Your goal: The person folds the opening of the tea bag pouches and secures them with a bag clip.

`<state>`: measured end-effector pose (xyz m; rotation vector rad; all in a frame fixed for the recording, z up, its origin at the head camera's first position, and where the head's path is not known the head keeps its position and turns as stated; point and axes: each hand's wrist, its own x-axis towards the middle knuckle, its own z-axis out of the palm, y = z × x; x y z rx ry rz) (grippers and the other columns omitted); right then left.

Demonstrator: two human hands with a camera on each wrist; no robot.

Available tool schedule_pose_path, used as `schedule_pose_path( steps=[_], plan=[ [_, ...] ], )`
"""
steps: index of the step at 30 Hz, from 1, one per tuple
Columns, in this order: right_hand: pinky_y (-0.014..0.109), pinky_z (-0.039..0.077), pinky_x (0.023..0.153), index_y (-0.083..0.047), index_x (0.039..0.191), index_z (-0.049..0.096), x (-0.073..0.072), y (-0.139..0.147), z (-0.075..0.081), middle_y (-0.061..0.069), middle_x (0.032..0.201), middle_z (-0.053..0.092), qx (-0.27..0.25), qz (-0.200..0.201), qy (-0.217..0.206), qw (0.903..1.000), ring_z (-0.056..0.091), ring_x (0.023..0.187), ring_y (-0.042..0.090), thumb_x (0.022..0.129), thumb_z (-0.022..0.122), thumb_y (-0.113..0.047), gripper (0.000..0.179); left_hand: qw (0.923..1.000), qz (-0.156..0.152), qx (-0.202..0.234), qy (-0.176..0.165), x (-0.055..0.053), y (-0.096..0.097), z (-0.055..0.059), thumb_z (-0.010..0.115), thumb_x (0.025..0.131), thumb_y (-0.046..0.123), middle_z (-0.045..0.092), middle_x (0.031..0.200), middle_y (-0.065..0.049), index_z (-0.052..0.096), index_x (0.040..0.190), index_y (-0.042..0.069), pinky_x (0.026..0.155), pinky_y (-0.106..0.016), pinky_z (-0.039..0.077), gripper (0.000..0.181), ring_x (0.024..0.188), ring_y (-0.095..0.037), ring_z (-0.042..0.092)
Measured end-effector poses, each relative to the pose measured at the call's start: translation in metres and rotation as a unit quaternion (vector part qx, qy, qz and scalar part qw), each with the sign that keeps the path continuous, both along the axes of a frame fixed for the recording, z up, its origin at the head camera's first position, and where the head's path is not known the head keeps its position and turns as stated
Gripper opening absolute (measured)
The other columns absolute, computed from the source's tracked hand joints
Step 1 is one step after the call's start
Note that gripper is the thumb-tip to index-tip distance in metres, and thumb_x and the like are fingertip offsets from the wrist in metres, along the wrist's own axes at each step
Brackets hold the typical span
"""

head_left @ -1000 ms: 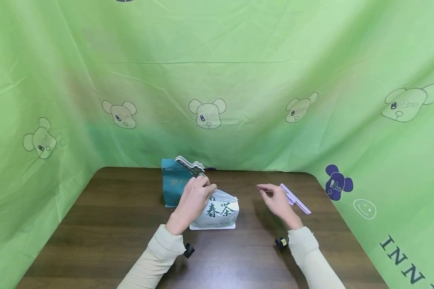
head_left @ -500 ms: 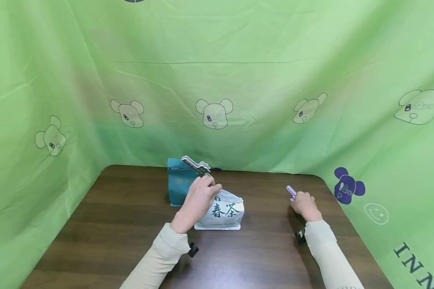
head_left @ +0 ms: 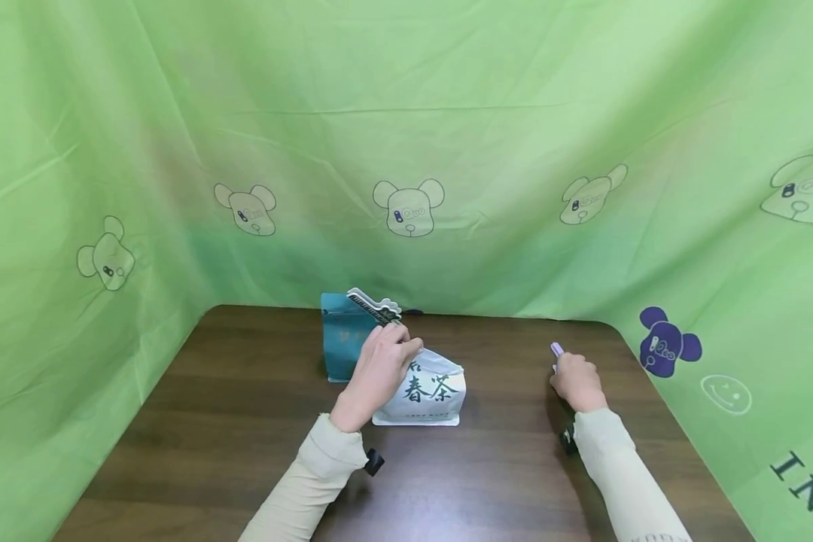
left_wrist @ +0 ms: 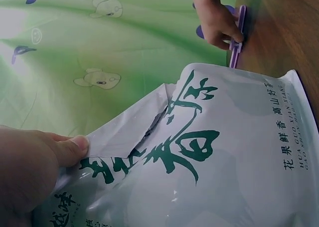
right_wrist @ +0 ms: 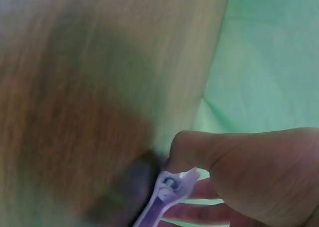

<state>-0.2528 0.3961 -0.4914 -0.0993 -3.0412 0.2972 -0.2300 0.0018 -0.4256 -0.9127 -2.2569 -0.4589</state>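
Observation:
A white tea bag [head_left: 427,399] with green writing stands at the middle of the table, its top corner folded over. My left hand [head_left: 379,361] pinches that folded top between thumb and fingers; in the left wrist view the thumb presses on the flap [left_wrist: 124,129]. To the right, well apart from the bag, my right hand [head_left: 578,380] grips a purple bag clip [right_wrist: 162,199]. The clip's hinge end shows beside the thumb in the right wrist view. Most of it is hidden by the hand in the head view.
Behind the left hand stands a teal pouch [head_left: 342,342]. A flat, white-edged dark piece [head_left: 373,305] with a scalloped side overlaps the pouch, jutting above the hand. Green printed cloth [head_left: 501,256] hangs around the back and sides of the brown table [head_left: 196,436].
My right hand has moved right and taken hold of the purple bag clip that was lying on the table. The left hand stays on the tea bag's top. The head view has shifted slightly.

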Motion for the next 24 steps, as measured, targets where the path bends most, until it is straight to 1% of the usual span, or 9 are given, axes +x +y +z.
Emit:
schedule_pose_path(
  steps=[2,6,8,11,14,17,19,22,24],
  plan=[
    [0.061,0.051,0.06,0.008,0.07,0.058,-0.003,0.0,-0.001,0.036,0.078,0.062,-0.002,0.001,0.009,1.0,0.064,0.07,0.053,0.084,0.059,-0.001,0.016,1.0,0.004,0.002,0.001,0.0,0.001,0.001,0.071,0.096,0.017,0.053,0.075,0.004,0.08,0.097,0.016,0.065,-0.025,0.031,0.008,0.071,-0.013,0.046],
    [0.061,0.051,0.058,0.012,0.076,0.058,-0.007,0.0,-0.004,0.038,0.082,0.063,-0.032,-0.015,0.019,0.9992,0.064,0.072,0.055,0.082,0.056,0.002,0.011,0.9999,0.01,0.006,0.006,0.0,0.001,0.001,0.072,0.096,0.017,0.054,0.075,0.004,0.08,0.096,0.017,0.065,-0.026,0.033,0.008,0.072,-0.014,0.048],
    [0.061,0.05,0.057,0.013,0.079,0.056,-0.007,0.0,-0.005,0.038,0.082,0.062,-0.051,-0.024,0.028,0.998,0.064,0.072,0.056,0.081,0.054,0.004,0.01,0.9999,0.01,0.005,0.005,0.0,0.002,0.0,0.072,0.096,0.017,0.054,0.075,0.004,0.08,0.097,0.017,0.065,-0.026,0.034,0.008,0.072,-0.014,0.049],
    [0.061,0.048,0.056,0.012,0.08,0.053,-0.006,-0.001,-0.004,0.038,0.08,0.061,-0.069,-0.024,0.045,0.9963,0.063,0.069,0.055,0.079,0.052,0.005,0.007,0.9999,0.009,0.005,0.003,0.0,0.003,-0.001,0.072,0.095,0.017,0.054,0.076,0.004,0.08,0.097,0.016,0.065,-0.026,0.033,0.008,0.072,-0.014,0.048],
    [0.059,0.047,0.055,0.009,0.083,0.051,-0.003,-0.007,0.001,0.034,0.077,0.059,-0.084,-0.013,0.051,0.995,0.061,0.066,0.05,0.079,0.052,0.005,0.006,1.0,0.009,0.004,-0.001,0.001,0.003,-0.001,0.072,0.096,0.017,0.054,0.076,0.004,0.081,0.098,0.016,0.065,-0.025,0.033,0.009,0.072,-0.013,0.047],
    [0.053,0.046,0.054,0.007,0.086,0.052,0.0,-0.015,0.009,0.025,0.074,0.058,-0.098,0.006,0.055,0.9936,0.057,0.062,0.039,0.081,0.055,0.003,0.006,0.9999,0.011,0.004,-0.007,0.002,0.003,-0.001,0.072,0.095,0.017,0.054,0.076,0.004,0.081,0.099,0.017,0.065,-0.025,0.032,0.009,0.071,-0.013,0.046],
    [0.049,0.045,0.054,0.005,0.089,0.056,0.002,-0.023,0.016,0.019,0.073,0.058,-0.108,0.02,0.057,0.9923,0.054,0.061,0.033,0.083,0.056,0.002,0.007,0.9999,0.013,0.002,-0.009,0.002,0.003,-0.002,0.072,0.096,0.017,0.054,0.076,0.004,0.081,0.099,0.017,0.065,-0.024,0.032,0.01,0.071,-0.013,0.046],
    [0.046,0.048,0.057,0.008,0.096,0.062,0.005,-0.037,0.027,0.017,0.077,0.062,-0.126,0.047,0.067,0.9887,0.056,0.064,0.029,0.087,0.062,-0.003,0.014,0.9998,0.016,0.0,-0.009,0.002,0.003,-0.001,0.072,0.096,0.018,0.054,0.076,0.005,0.081,0.099,0.017,0.065,-0.024,0.032,0.01,0.072,-0.013,0.047],
    [0.044,0.05,0.06,0.01,0.101,0.065,0.005,-0.045,0.032,0.017,0.08,0.066,-0.144,0.065,0.077,0.9844,0.059,0.067,0.028,0.087,0.065,-0.005,0.02,0.9998,0.018,0.0,-0.009,0.002,0.003,-0.001,0.072,0.096,0.018,0.055,0.076,0.004,0.081,0.099,0.017,0.065,-0.024,0.032,0.01,0.072,-0.013,0.047]
  ],
)
